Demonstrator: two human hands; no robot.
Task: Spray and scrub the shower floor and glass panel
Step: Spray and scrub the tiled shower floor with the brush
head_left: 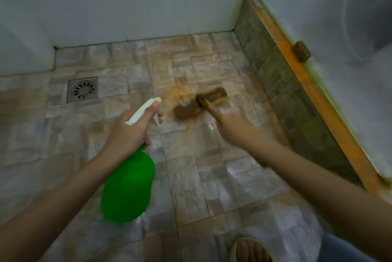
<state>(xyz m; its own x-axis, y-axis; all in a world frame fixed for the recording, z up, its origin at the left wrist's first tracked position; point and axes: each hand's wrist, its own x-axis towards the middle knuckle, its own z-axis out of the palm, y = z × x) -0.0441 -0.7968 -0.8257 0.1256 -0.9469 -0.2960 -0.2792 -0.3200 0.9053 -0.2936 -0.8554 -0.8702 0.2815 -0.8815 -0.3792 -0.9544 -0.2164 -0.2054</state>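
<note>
My left hand (129, 132) grips the neck of a green spray bottle (129, 187) with a white trigger head, nozzle aimed at the floor ahead. My right hand (231, 126) holds the handle of a brown scrub brush (201, 103), whose bristle head rests on the wet tiled shower floor (191, 172). The brush is blurred by motion. An orange-stained patch of tile lies just left of the brush. The glass panel (339, 70) rises at the right, above a tiled curb.
A square metal floor drain (83, 89) sits at the left near the white wall. The tiled curb with an orange-stained rail (314, 83) runs along the right, with a brown bracket on it. My sandalled foot (250, 250) shows at the bottom.
</note>
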